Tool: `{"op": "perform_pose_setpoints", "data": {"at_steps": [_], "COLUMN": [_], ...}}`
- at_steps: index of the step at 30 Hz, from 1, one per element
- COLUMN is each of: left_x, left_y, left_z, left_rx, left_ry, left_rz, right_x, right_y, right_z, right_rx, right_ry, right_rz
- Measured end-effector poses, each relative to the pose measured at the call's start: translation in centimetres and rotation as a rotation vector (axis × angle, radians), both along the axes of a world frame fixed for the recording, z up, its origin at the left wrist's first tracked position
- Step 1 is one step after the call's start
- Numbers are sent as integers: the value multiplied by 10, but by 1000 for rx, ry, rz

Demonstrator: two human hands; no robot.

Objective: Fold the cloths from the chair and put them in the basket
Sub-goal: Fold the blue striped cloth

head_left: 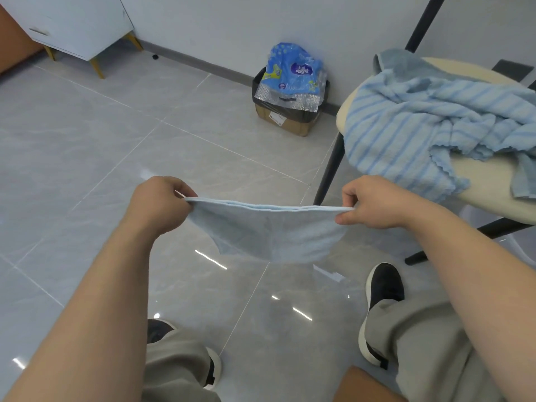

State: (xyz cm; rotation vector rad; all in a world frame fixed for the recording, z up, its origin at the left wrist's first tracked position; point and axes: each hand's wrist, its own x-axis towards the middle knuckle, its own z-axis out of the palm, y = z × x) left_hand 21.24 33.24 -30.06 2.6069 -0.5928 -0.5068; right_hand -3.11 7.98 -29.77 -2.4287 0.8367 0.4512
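Both hands [162,203] [369,203] pinch the folded cloth [269,230] taut between them.

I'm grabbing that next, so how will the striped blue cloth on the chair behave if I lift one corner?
Probably floppy: the striped cloth lies crumpled in soft folds, draping over the chair seat's edge. Likely light: the plain cloth pinched by the left hand and right hand sags only gently. It may drag the darker cloth along.
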Motion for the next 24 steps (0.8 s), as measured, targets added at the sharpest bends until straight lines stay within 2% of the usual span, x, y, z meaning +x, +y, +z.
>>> {"op": "perform_pose_setpoints", "data": {"at_steps": [5,8,11,14,18,22,24], "left_x": [-4,-6,-5,-6,-15,-28,-35], "left_y": [-2,-5,-7,-10,-14,-24,-29], "left_z": [-2,0,0,0,-4,-11,-14], "left_rx": [102,30,-95,-60,95,164,163], "left_ry": [-84,39,149,42,-210,-160,-136], "left_rz": [-64,53,168,183,181,124,61], "right_x": [0,0,1,2,7,20,23], "right_y": [1,3,2,8,25,41,42], "right_z": [-2,0,2,7,12,3,-3], "right_rx": [156,268,219,203,384,152,11], "right_ry": [-10,-95,-130,-137,-162,-48,30], "right_rz": [-127,-193,-116,-24,-55,-81,20]}}
